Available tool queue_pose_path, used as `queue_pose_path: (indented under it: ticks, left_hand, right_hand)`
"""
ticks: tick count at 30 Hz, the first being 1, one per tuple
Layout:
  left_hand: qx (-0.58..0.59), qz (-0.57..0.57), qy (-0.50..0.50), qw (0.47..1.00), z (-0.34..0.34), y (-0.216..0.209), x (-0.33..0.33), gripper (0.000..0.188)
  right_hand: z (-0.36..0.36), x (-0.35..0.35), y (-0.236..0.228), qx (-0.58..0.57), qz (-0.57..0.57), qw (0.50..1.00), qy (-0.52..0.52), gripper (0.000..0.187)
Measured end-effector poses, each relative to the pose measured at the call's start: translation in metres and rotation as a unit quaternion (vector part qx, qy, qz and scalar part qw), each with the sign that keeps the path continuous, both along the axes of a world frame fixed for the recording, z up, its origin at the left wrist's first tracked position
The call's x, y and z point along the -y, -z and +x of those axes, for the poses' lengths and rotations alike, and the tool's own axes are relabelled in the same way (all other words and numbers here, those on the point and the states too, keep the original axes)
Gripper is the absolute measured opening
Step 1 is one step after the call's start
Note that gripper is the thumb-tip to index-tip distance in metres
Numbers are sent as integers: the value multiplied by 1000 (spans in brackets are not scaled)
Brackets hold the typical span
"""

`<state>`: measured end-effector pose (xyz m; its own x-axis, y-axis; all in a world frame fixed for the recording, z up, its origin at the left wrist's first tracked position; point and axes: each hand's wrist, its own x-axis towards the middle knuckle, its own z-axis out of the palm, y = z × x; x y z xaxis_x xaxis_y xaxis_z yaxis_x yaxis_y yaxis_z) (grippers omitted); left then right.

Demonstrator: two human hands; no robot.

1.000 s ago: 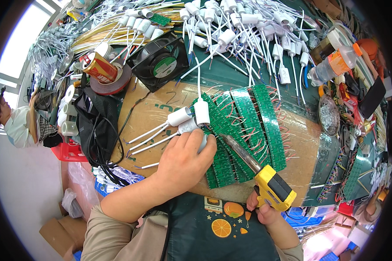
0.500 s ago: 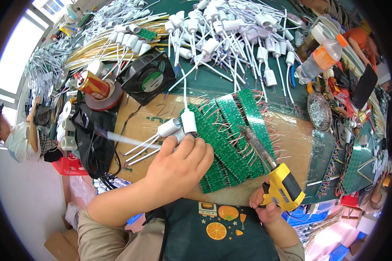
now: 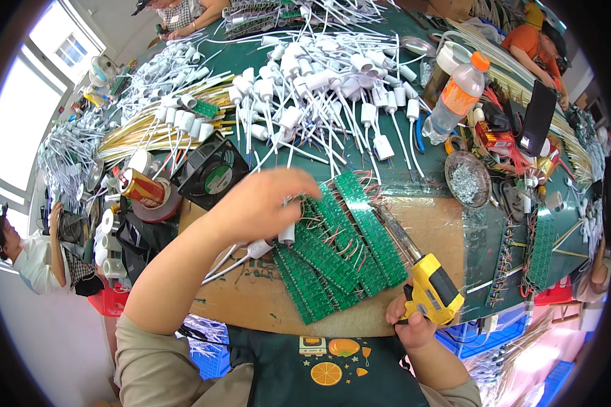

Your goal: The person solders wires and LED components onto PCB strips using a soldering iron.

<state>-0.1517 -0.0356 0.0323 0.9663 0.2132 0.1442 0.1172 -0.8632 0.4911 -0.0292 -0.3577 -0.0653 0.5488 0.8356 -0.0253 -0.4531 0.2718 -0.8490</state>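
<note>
My right hand [image 3: 414,329] is wrapped round the handle of a yellow and black soldering gun [image 3: 433,290]. Its metal tip points away, over the right edge of a panel of green circuit boards [image 3: 339,251]. Short red and white wires stick out along the board strips. Above the far left part of the boards is my left hand [image 3: 275,200], its fingers bent and smeared by motion; whether they hold anything cannot be made out. White cylindrical sockets with cables, one a white socket [image 3: 258,249], lie beside the boards, partly hidden under my left forearm.
A brown board [image 3: 434,224] lies beneath the work. Beyond it spreads a heap of white cabled sockets [image 3: 319,81]. A black fan [image 3: 214,173] and red-gold can [image 3: 142,188] stand left; an orange-capped bottle [image 3: 458,98] and round metal dish [image 3: 467,180] right. Other people sit around.
My left hand has left the white sockets by the boards' left edge and moved away from me, over the boards. The view has tilted up. My right hand keeps the soldering gun.
</note>
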Motion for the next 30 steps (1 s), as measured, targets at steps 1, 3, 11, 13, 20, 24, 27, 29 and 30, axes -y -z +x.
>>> queue_pose_path:
  ticks: [1,3,11,13,20,24,27,29,30]
  left_hand:
    - [7,-35,-84,996,11,2,-8,23]
    - [83,62,-195,975,32,17,-27,24]
    - [3,201,-316,927,84,52,-75,34]
    - [-28,88,-341,936,83,43,-75,40]
    - [141,157,-225,951,58,-42,-14,30]
    - [221,121,-213,944,19,-81,32,26]
    - [195,112,-132,965,-18,-64,57,31]
    - [90,79,-171,978,-41,-37,85,31]
    - [100,53,-168,979,-51,-20,94,32]
  right_hand:
    - [1,0,1,2,3,1000,5,70]
    - [2,0,2,-4,0,1000,2,70]
    - [3,-4,0,-7,-10,1000,16,74]
    - [3,-2,-1,-12,-9,1000,10,71]
    - [3,-6,-1,-4,-11,1000,23,71]
    - [3,-5,-2,1,-15,999,34,76]
    - [-2,-7,-5,14,-28,999,37,80]
    - [-3,-4,-5,15,-30,999,1,80]
    - [-4,-2,-5,13,-31,999,-2,80]
